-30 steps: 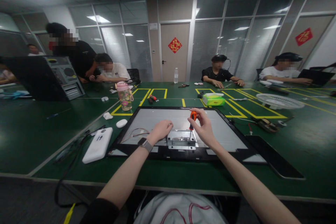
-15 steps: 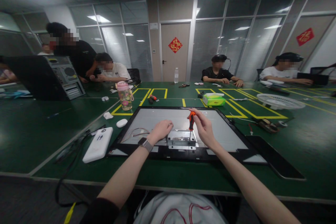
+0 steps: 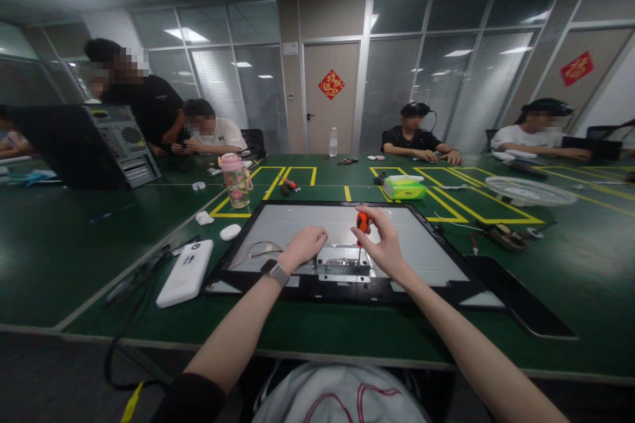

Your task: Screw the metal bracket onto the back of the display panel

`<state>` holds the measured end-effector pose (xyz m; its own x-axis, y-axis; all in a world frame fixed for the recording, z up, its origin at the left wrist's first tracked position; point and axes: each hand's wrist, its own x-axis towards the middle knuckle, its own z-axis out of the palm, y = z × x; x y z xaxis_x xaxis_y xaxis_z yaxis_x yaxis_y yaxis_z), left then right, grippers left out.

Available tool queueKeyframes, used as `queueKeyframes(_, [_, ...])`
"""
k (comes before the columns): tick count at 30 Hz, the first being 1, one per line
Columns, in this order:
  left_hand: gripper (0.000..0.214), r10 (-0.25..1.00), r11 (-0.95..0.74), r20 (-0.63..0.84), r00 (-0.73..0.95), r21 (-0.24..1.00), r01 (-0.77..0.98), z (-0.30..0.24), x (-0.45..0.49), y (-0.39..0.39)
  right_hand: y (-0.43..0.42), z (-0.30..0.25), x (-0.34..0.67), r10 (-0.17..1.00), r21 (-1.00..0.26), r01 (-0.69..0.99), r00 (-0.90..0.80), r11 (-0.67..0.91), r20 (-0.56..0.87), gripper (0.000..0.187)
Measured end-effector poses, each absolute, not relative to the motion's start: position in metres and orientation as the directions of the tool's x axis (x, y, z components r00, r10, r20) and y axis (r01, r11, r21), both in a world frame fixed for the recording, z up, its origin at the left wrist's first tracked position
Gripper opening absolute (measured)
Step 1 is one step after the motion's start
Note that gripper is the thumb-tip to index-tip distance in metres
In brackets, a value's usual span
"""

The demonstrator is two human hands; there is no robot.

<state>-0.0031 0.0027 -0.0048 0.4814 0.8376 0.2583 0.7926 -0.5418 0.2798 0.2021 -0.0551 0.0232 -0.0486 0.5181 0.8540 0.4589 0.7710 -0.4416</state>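
A screwdriver with an orange and black handle stands upright, its tip down at the right end of a silver metal bracket. My right hand is around the handle, thumb on the near side and fingers behind it. The bracket lies on the back of a flat display panel with a black frame. My left hand, a watch on its wrist, rests on the panel with curled fingers at the bracket's far left corner. Its fingertips are partly hidden. Thin wires run left of the bracket.
Left of the panel lie a white power bank, a white oval case and black cables. A pink-lidded bottle stands behind. To the right lie a dark flat slab and a tissue pack. Several people sit or stand around the table.
My right hand's fingers have shifted on the screwdriver handle, with the thumb now lower and farther left. The screwdriver stays upright on the bracket. My left hand has barely moved.
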Motion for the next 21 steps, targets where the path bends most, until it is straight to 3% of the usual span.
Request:
queueKeyframes(9, [0.031,0.837,-0.544,0.252,0.487,0.282,0.790,-0.0060,-0.0038,0.0049,-0.0545,0.0181,0.2055,0.587,-0.529,0.351,-0.079,0.773,0.806,0.033])
queueKeyframes(17, [0.031,0.837,-0.543,0.254,0.484,0.281,0.792,-0.0071,-0.0036,0.0057,-0.0559,0.0245,0.2023,0.527,-0.464,0.463,-0.007,0.755,0.850,0.027])
queueKeyframes(21, [0.031,0.840,-0.537,0.257,0.478,0.273,0.798,-0.0085,-0.0039,0.0067,-0.0546,0.0208,0.2051,0.531,-0.470,0.426,-0.029,0.773,0.847,0.025])
